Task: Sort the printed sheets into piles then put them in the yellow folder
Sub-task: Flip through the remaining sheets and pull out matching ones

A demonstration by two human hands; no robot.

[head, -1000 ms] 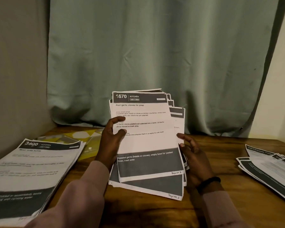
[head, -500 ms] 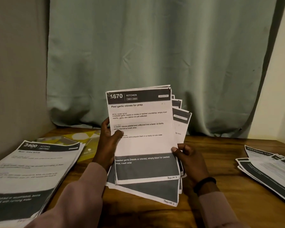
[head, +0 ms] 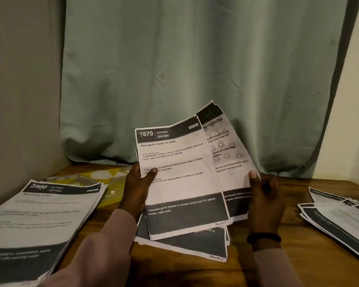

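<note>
The left hand (head: 137, 189) holds a bundle of printed sheets (head: 180, 183) above the wooden table (head: 294, 235), with its thumb pressed on the front of the top sheet and its fingers behind the bundle. The top sheet shows the number 1670, the word KITCHEN and the title "Peel garlic cloves for prep", and it has a dark band near its lower edge. The right hand (head: 263, 195) pinches another sheet (head: 226, 150) at its right edge, with the thumb on the front; this sheet sticks out to the right from behind the top one and leans to the right, and it shows small smiling faces between the lines of text. More sheets of the bundle show below the top sheet, and their lower corners are near the table; I cannot tell if they touch it. A black band (head: 264, 238) sits on the right wrist, and both arms wear light sleeves. On the left side of the table lies a pile of sheets (head: 35, 220) with the number 3800 on top. Just behind this pile, near the curtain (head: 195, 69), lies the yellow folder (head: 112, 185), partly covered by the pile. On the right side of the table lies a second pile (head: 340, 216), spread a little like a fan, well apart from the bundle.
</note>
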